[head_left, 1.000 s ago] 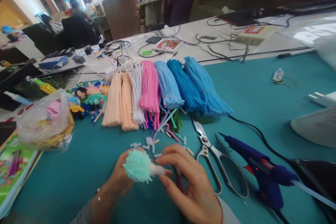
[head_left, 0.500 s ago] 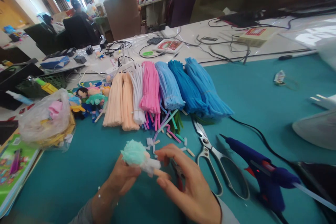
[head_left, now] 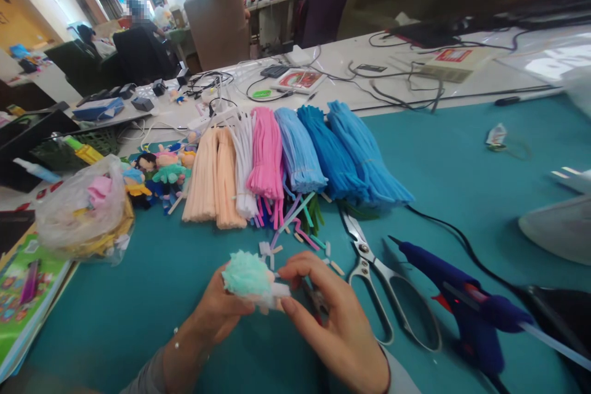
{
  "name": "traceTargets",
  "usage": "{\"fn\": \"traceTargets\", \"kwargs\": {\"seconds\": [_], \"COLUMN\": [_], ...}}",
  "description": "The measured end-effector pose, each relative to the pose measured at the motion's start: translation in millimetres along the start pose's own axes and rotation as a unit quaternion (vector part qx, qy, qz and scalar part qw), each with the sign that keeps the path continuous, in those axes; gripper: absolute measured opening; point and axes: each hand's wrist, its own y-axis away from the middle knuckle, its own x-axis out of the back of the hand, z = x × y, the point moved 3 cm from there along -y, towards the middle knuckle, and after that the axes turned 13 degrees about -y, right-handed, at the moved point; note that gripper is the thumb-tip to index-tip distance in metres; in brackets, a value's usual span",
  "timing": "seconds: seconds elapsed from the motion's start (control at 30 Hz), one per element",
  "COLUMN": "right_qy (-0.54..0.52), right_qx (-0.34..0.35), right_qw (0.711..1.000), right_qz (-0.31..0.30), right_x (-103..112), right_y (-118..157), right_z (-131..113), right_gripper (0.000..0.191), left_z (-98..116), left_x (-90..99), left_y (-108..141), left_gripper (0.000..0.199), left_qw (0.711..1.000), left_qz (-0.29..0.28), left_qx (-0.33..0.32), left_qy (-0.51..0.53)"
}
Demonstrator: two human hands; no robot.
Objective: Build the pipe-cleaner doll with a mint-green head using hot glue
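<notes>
A small pipe-cleaner doll (head_left: 248,275) with fluffy mint-green hair and a white and peach body lies on its side just above the green mat. My left hand (head_left: 226,301) is closed round it from the left, below the hair. From the right, my right hand (head_left: 335,314) has thumb and index finger at the white end of the body, the thumb touching it. Under that hand, partly hidden, are pliers (head_left: 317,301). Large scissors (head_left: 369,258) lie just right of it, blades apart. Small cut pipe-cleaner pieces (head_left: 265,249) are scattered beyond the doll.
Pipe-cleaner bundles in peach (head_left: 205,178), pink (head_left: 265,157) and blue (head_left: 360,154) lie across the back of the mat. A blue glue gun (head_left: 462,295) rests at right. A plastic bag (head_left: 83,209) and finished dolls (head_left: 168,169) are at left. Several people sit farther back.
The doll has moved slightly right and turned in my left hand. My right thumb has come up against its white end, closer to the index finger.
</notes>
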Motion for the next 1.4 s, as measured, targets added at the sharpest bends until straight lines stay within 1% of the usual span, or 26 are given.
{"fn": "traceTargets", "kwargs": {"seconds": [0.17,0.33,0.4,0.47,0.57,0.63,0.73,0.83,0.93,1.07,1.17,1.27,1.33,1.4], "right_qy": [0.030,0.061,0.046,0.019,0.001,0.013,0.030,0.033,0.060,0.124,0.174,0.215,0.232,0.237], "right_qx": [0.004,0.014,0.008,-0.005,-0.041,-0.058,-0.052,-0.031,0.009,0.101,0.180,0.218,0.228,0.239], "right_qw": [1.000,0.998,0.999,1.000,0.999,0.997,0.996,0.997,0.997,0.987,0.968,0.952,0.945,0.941], "right_qz": [0.000,-0.007,-0.009,-0.012,-0.033,-0.053,-0.066,-0.061,-0.047,-0.024,-0.025,-0.024,-0.023,-0.030], "right_x": [-2.5,-4.6,-3.8,-2.9,-4.1,-6.8,-10.9,-13.6,-14.5,-12.8,-11.7,-10.1,-8.7,-7.3], "right_y": [-1.9,-0.9,-0.4,-0.3,-0.4,-0.6,-0.8,-0.4,0.6,2.5,3.0,2.0,0.7,-0.4], "right_z": [-8.8,-7.2,-5.6,-4.7,-2.9,-1.2,0.2,0.1,-1.0,-3.8,-6.8,-8.3,-8.6,-8.8], "right_gripper": [0.014,0.013,0.015,0.022,0.030,0.025,0.013,0.011,0.011,0.018,0.015,0.008,0.006,0.007], "left_z": [-0.4,-1.8,-3.7,-4.8,-3.0,-0.7,1.3,2.1,4.1,10.2,12.2,8.3,4.6,1.0], "left_x": [-2.4,-5.6,-3.4,-0.1,4.6,5.6,2.7,-2.0,-6.1,-8.5,-8.7,-5.9,-2.4,0.6], "left_y": [1.3,0.5,-0.3,-0.9,-1.6,-1.9,-2.9,-4.1,-5.1,-5.1,-5.1,-6.3,-7.3,-8.2], "left_gripper": [0.048,0.046,0.043,0.040,0.037,0.038,0.041,0.041,0.042,0.027,0.026,0.033,0.032,0.028], "left_qw": [0.999,0.999,1.000,1.000,1.000,0.999,0.999,0.999,1.000,0.999,0.998,0.999,0.997,0.997], "left_qz": [0.031,0.024,0.013,0.001,0.011,0.021,0.016,0.013,0.014,0.039,0.046,0.047,0.052,0.037], "left_qx": [0.015,0.013,0.005,-0.002,-0.025,-0.037,-0.033,-0.024,-0.020,-0.027,-0.035,-0.011,0.011,0.040], "left_qy": [-0.014,-0.017,-0.011,-0.009,0.003,0.019,0.023,0.018,0.019,0.006,-0.011,0.024,0.049,0.061]}}
